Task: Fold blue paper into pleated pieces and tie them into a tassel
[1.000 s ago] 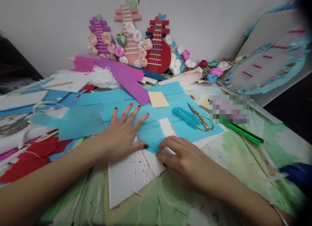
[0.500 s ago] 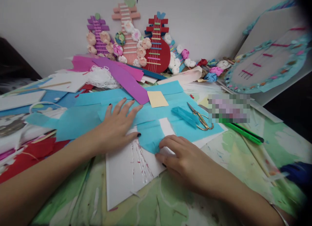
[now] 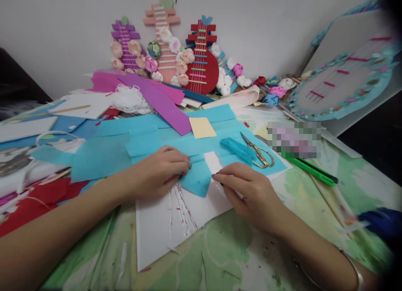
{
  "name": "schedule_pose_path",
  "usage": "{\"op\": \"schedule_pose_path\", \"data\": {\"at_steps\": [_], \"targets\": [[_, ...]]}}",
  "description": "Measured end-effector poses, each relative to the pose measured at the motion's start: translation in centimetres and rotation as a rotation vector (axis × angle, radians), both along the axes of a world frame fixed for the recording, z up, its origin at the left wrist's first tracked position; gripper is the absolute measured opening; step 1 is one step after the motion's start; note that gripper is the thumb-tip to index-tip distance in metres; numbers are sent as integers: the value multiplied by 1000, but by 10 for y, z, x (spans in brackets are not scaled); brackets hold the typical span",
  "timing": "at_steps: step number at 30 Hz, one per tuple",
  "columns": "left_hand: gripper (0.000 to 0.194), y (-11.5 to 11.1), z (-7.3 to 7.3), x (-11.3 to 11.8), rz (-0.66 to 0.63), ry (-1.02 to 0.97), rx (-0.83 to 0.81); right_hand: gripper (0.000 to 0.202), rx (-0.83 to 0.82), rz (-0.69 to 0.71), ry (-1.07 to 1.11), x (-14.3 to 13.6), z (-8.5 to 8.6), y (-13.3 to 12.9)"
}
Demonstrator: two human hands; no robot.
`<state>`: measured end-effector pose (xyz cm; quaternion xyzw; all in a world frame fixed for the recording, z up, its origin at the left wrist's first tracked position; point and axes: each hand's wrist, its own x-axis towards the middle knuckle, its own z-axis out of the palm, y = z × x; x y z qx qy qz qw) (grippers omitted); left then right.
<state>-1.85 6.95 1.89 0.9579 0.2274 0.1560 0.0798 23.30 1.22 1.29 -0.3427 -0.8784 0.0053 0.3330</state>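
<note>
A white board [image 3: 157, 232] lies at the centre, with thin glue-like lines running down it. Folded blue paper [image 3: 196, 180] covers part of its upper area, beside a white strip [image 3: 213, 162]. My left hand [image 3: 166, 169] rests on the blue paper's left side, fingers curled and closed; what they pinch is hidden. My right hand [image 3: 241, 190] is at the strip's right edge, thumb and fingertips pressed together, their contents too small to make out. Gold-handled scissors [image 3: 259, 153] and a folded blue piece [image 3: 237, 150] lie beyond it on blue sheets [image 3: 176, 138].
Decorated instrument-shaped crafts [image 3: 202, 69] stand along the wall. White string [image 3: 130, 100] and a purple strip [image 3: 163, 104] lie behind the blue sheets. A green cutter [image 3: 314, 171] is at right, red paper [image 3: 44, 199] at left. A large decorated oval [image 3: 342, 86] leans at back right.
My left hand has gone from spread fingers to curled ones on the blue paper. My right hand has moved right, off the blue paper's tip, uncovering it.
</note>
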Motion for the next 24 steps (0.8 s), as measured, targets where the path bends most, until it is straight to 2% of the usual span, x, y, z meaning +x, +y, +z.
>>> {"op": "schedule_pose_path", "data": {"at_steps": [4, 10, 14, 17, 20, 24], "targets": [[22, -7, 6, 4, 19, 31, -36, 29, -40, 20, 17, 0, 2, 2], [45, -15, 11, 7, -11, 24, -144, 24, -109, 88, -163, -2, -2, 7], [48, -12, 11, 5, -43, -2, -153, 19, -142, 83, -207, -1, -3, 10], [43, -7, 7, 3, -41, 43, -95, 20, -160, 88, -197, 0, 0, 11], [29, -4, 1, 3, -45, 27, -17, 22, -182, 95, -198, 0, 2, 13], [22, -3, -4, 6, -62, -6, 43, 26, -165, 76, -194, 1, -3, 13]]}}
